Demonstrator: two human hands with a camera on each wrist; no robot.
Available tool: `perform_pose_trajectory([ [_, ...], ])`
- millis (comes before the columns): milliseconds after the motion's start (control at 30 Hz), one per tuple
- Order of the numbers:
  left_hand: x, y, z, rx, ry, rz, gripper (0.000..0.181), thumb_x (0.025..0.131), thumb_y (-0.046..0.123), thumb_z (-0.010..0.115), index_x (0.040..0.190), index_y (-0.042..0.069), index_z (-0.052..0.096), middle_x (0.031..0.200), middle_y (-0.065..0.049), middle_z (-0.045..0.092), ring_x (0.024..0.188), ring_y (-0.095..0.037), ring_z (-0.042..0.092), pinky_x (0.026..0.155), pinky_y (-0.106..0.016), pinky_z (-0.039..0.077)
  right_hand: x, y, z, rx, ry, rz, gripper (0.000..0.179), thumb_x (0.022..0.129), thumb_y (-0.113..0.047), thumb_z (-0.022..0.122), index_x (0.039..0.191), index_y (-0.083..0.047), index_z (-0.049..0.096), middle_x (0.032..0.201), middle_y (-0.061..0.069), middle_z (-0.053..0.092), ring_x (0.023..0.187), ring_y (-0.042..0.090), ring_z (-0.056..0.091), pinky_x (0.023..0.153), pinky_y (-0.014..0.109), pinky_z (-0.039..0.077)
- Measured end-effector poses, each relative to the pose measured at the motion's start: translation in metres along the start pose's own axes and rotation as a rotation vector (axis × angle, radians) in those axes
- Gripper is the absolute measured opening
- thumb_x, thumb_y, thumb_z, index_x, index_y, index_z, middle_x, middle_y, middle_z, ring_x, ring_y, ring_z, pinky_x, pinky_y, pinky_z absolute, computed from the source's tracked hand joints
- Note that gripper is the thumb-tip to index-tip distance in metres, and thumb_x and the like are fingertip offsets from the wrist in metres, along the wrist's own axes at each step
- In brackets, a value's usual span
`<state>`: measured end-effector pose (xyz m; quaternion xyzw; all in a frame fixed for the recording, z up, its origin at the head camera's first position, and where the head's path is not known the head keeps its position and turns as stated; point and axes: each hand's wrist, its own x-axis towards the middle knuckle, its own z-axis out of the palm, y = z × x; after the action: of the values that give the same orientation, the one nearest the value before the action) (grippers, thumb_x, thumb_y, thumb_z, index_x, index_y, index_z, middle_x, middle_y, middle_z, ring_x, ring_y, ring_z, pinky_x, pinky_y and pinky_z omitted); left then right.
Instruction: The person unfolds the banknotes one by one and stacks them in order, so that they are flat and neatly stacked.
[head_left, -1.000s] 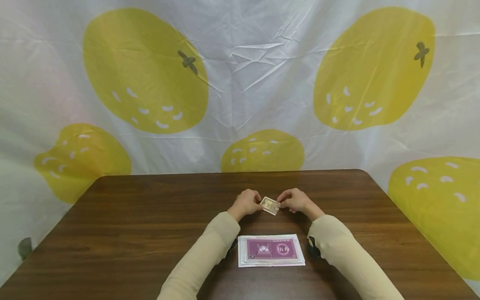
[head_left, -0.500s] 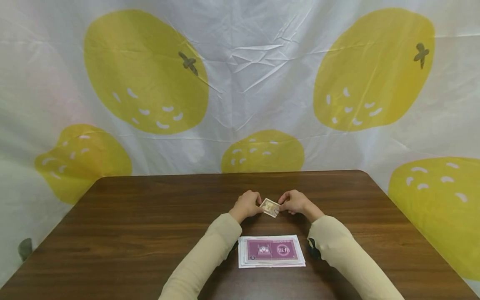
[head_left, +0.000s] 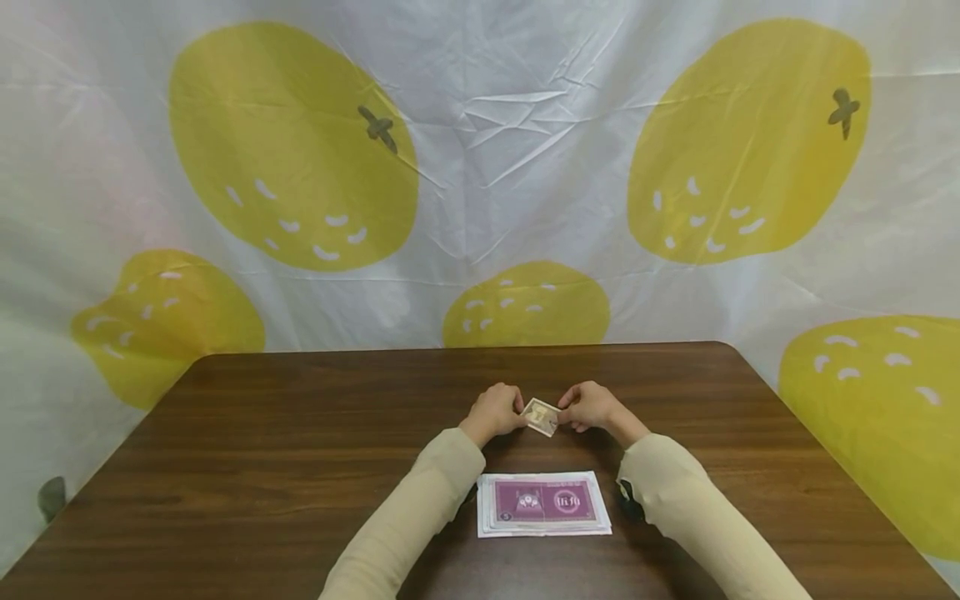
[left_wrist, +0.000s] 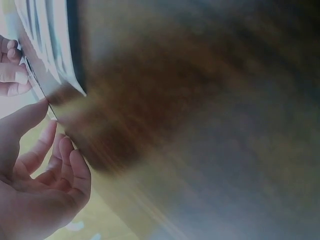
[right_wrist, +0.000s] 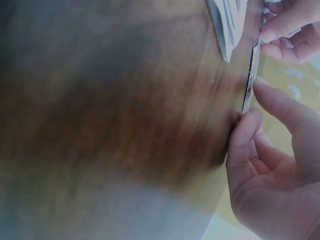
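A small flat card [head_left: 542, 418] with a pale border and a brown-gold print is stretched between both hands over the far middle of the table. My left hand [head_left: 491, 412] pinches its left corner between thumb and forefinger; the other fingers curl loosely in the left wrist view. At the opposite corner, my right hand [head_left: 592, 406] pinches it with thumb and fingertips. Edge-on in the right wrist view, the card [right_wrist: 250, 80] looks thin. Nearer the body lies a stack of purple-printed banknotes [head_left: 543, 504] with white margins, between the forearms.
The dark wooden table [head_left: 300, 467] has a rounded far edge. Behind it hangs a white curtain [head_left: 517, 167] with yellow fruit prints. Dark wrist straps show under the cream sleeves [head_left: 697, 500] on both sides of the banknote stack.
The hands keep hold of the card with barely any movement; its tilt shifts a little. The whole head view drifts slightly downward. The banknote stack stays where it was.
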<state>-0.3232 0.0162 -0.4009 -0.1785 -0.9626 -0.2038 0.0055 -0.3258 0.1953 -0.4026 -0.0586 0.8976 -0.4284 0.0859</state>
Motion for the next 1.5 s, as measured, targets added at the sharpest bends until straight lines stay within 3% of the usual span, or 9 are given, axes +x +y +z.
perform_pose_trajectory([
  [300,0.000,0.001,-0.001,-0.003,0.012,0.006,0.020,0.070,0.022,0.073,0.074,0.009,0.058,0.076,-0.001,0.049,0.072,-0.020,0.051,0.058,-0.032,0.041,0.001,0.002,-0.001,0.032,-0.018,-0.022,0.017,0.070,-0.001,0.066,0.082,0.003,0.055,0.057,0.002,0.047,0.048,0.010,0.045,0.047,0.023,0.044],
  [667,0.009,-0.010,0.008,-0.025,0.027,0.015,0.023,0.069,0.027,0.074,0.075,0.013,0.058,0.081,-0.004,0.055,0.074,-0.023,0.053,0.059,-0.037,0.042,0.003,0.010,-0.001,0.253,-0.071,-0.073,0.014,0.075,0.005,0.057,0.087,0.007,0.051,0.064,0.004,0.052,0.054,0.013,0.050,0.052,0.026,0.047],
  [767,0.036,-0.040,0.040,-0.059,0.108,0.118,0.020,0.071,0.033,0.069,0.070,0.016,0.058,0.076,-0.001,0.056,0.068,-0.019,0.051,0.057,-0.033,0.040,0.000,0.009,-0.003,0.295,-0.079,-0.088,0.020,0.076,0.005,0.055,0.095,0.010,0.050,0.068,0.005,0.054,0.056,0.014,0.052,0.054,0.027,0.047],
  [933,0.092,-0.090,0.096,-0.226,0.115,0.159,0.016,0.075,0.031,0.064,0.072,0.015,0.064,0.072,0.001,0.058,0.067,-0.018,0.052,0.060,-0.032,0.041,-0.002,0.009,-0.005,0.300,-0.068,-0.104,0.023,0.078,0.003,0.055,0.099,0.011,0.051,0.071,0.006,0.057,0.057,0.015,0.053,0.055,0.029,0.048],
  [1033,0.076,-0.079,0.076,-0.366,0.093,0.119,0.019,0.080,0.031,0.062,0.078,0.013,0.065,0.072,0.000,0.060,0.065,-0.016,0.056,0.059,-0.030,0.043,-0.002,0.010,-0.006,0.305,-0.082,-0.102,0.019,0.080,-0.001,0.057,0.095,0.009,0.053,0.070,0.006,0.059,0.057,0.015,0.055,0.054,0.029,0.048],
  [1167,0.029,-0.041,0.021,-0.604,0.064,0.061,0.017,0.083,0.022,0.061,0.080,0.006,0.063,0.065,-0.004,0.061,0.054,-0.016,0.058,0.050,-0.026,0.046,-0.003,0.010,-0.006,0.309,-0.118,-0.096,0.017,0.080,-0.005,0.058,0.092,0.007,0.054,0.070,0.007,0.061,0.057,0.014,0.055,0.054,0.028,0.048],
  [1233,0.010,-0.024,0.000,-0.641,0.060,0.024,0.014,0.083,0.012,0.060,0.083,-0.002,0.062,0.068,-0.011,0.062,0.056,-0.022,0.059,0.050,-0.027,0.047,-0.004,0.008,-0.007,0.294,-0.124,-0.104,0.017,0.081,-0.006,0.057,0.092,0.007,0.055,0.069,0.006,0.059,0.057,0.013,0.054,0.053,0.027,0.048],
  [1367,-0.001,-0.017,-0.012,-0.644,0.059,0.065,0.011,0.082,0.004,0.058,0.084,-0.007,0.060,0.066,-0.011,0.060,0.057,-0.024,0.059,0.049,-0.022,0.044,-0.011,-0.001,-0.011,0.277,-0.117,-0.127,0.020,0.083,-0.006,0.055,0.094,0.011,0.056,0.065,0.005,0.054,0.057,0.013,0.052,0.052,0.027,0.046],
  [1500,0.001,-0.020,-0.014,-0.661,-0.009,0.107,0.009,0.082,0.005,0.059,0.083,-0.004,0.062,0.063,-0.006,0.058,0.053,-0.016,0.054,0.052,-0.026,0.045,-0.012,-0.005,-0.015,0.267,-0.114,-0.154,0.023,0.084,-0.007,0.054,0.097,0.012,0.056,0.069,0.005,0.056,0.058,0.013,0.051,0.053,0.028,0.046],
])
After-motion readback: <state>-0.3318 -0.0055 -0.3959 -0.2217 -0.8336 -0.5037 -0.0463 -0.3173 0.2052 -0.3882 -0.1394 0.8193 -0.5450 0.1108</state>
